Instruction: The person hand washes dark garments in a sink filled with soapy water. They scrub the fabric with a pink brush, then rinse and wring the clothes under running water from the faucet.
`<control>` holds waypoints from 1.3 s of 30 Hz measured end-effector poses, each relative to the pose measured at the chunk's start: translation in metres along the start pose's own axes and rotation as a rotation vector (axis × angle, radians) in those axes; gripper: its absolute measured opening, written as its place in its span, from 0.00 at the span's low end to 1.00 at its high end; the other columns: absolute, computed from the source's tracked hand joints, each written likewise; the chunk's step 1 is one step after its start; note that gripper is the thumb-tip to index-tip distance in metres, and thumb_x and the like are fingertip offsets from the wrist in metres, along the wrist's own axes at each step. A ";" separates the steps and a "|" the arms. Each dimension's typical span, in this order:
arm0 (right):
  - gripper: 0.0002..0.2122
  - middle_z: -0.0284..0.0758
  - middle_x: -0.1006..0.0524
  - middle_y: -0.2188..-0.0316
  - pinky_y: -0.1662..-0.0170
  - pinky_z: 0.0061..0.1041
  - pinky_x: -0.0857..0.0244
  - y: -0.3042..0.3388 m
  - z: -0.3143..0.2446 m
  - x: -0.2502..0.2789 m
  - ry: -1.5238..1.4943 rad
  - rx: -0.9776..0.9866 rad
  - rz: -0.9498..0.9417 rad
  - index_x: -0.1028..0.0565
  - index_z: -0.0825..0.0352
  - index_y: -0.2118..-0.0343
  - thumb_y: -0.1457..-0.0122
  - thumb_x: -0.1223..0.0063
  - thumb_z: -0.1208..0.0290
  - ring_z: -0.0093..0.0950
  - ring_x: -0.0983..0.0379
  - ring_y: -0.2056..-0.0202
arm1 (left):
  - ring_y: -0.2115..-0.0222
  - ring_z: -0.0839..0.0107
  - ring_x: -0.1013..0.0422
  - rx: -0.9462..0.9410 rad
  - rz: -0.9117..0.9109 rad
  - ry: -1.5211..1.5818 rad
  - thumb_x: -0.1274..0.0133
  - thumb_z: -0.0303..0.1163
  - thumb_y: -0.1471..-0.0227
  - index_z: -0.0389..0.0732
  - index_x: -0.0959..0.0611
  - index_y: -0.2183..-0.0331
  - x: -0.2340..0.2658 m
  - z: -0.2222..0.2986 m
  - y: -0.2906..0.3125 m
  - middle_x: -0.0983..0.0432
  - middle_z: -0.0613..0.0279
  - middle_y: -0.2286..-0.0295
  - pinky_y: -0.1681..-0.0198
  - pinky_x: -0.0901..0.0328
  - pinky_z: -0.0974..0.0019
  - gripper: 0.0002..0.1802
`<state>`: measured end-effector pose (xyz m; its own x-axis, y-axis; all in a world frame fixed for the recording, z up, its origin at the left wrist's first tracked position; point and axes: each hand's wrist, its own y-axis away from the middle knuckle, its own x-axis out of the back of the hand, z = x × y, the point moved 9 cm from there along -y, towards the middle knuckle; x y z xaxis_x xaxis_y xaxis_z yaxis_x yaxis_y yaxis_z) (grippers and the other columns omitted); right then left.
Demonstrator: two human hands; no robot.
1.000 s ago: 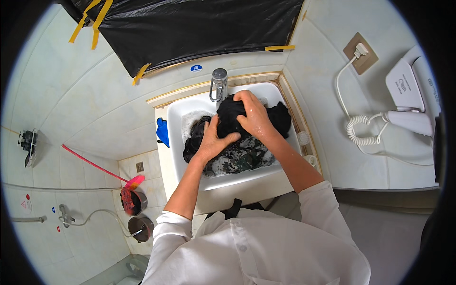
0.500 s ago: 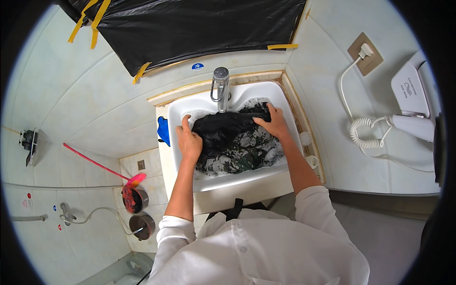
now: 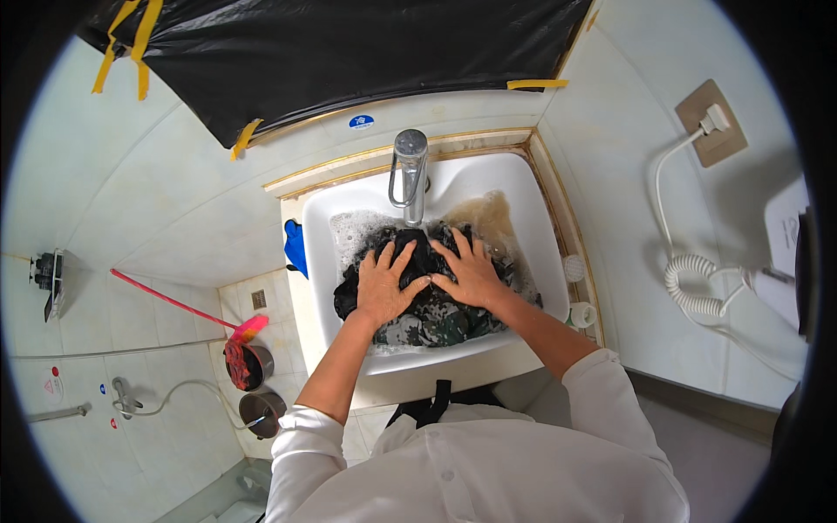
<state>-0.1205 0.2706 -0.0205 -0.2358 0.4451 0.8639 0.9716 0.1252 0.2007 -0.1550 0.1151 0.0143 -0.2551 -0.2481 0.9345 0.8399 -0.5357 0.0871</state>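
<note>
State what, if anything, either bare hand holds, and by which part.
Nothing appears gripped: the left hand and right hand rest, spread open, on the wet black and camouflage-patterned fabric in the white, round-cornered sink.

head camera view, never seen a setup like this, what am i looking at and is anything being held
There's no robot: these are a person's bare hands. A wide fisheye camera worn on the head looks down, so straight edges bend. In the white sink, below the faucet, lie black cloth and camouflage cloth among suds. The left hand and right hand rest on the cloth, fingers spread; neither appears to grip anything.
</note>
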 end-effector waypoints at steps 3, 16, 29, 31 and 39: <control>0.27 0.46 0.47 0.34 0.40 0.60 0.51 0.003 -0.006 -0.001 0.011 0.032 0.053 0.33 0.55 0.38 0.37 0.50 0.49 0.57 0.48 0.40 | 0.48 0.43 0.37 -0.001 0.038 0.049 0.49 0.56 0.42 0.55 0.25 0.42 -0.005 0.000 -0.010 0.32 0.49 0.44 0.46 0.41 0.46 0.30; 0.28 0.50 0.20 0.58 0.47 0.46 0.35 -0.077 0.038 0.001 -0.083 -0.322 -0.008 0.24 0.65 0.48 0.32 0.65 0.45 0.48 0.25 0.55 | 0.61 0.47 0.23 0.383 -0.083 0.106 0.51 0.51 0.43 0.48 0.15 0.59 -0.021 -0.041 -0.084 0.18 0.48 0.67 0.55 0.31 0.48 0.21; 0.25 0.40 0.40 0.35 0.36 0.52 0.49 0.001 -0.021 0.031 -0.329 0.128 0.006 0.26 0.59 0.45 0.41 0.45 0.48 0.48 0.45 0.36 | 0.33 0.42 0.56 0.203 -0.103 0.408 0.51 0.62 0.43 0.60 0.37 0.34 0.001 -0.040 -0.023 0.60 0.37 0.33 0.33 0.56 0.44 0.39; 0.22 0.38 0.43 0.33 0.39 0.59 0.51 0.013 -0.039 0.022 -0.117 0.204 0.072 0.26 0.56 0.47 0.40 0.45 0.52 0.46 0.46 0.36 | 0.34 0.41 0.52 0.149 -0.071 0.413 0.52 0.61 0.42 0.62 0.37 0.34 -0.005 -0.037 -0.005 0.53 0.38 0.35 0.34 0.51 0.47 0.38; 0.17 0.37 0.29 0.58 0.53 0.47 0.39 -0.031 -0.046 -0.004 0.138 0.223 0.181 0.24 0.55 0.53 0.41 0.44 0.52 0.40 0.33 0.53 | 0.59 0.41 0.30 0.249 0.198 0.167 0.49 0.41 0.39 0.44 0.22 0.50 -0.020 -0.057 -0.022 0.30 0.42 0.57 0.55 0.34 0.47 0.19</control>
<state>-0.1487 0.2246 -0.0086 -0.0397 0.3558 0.9337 0.9659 0.2529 -0.0553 -0.1954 0.0857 -0.0262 -0.1330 -0.4669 0.8742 0.9667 -0.2558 0.0104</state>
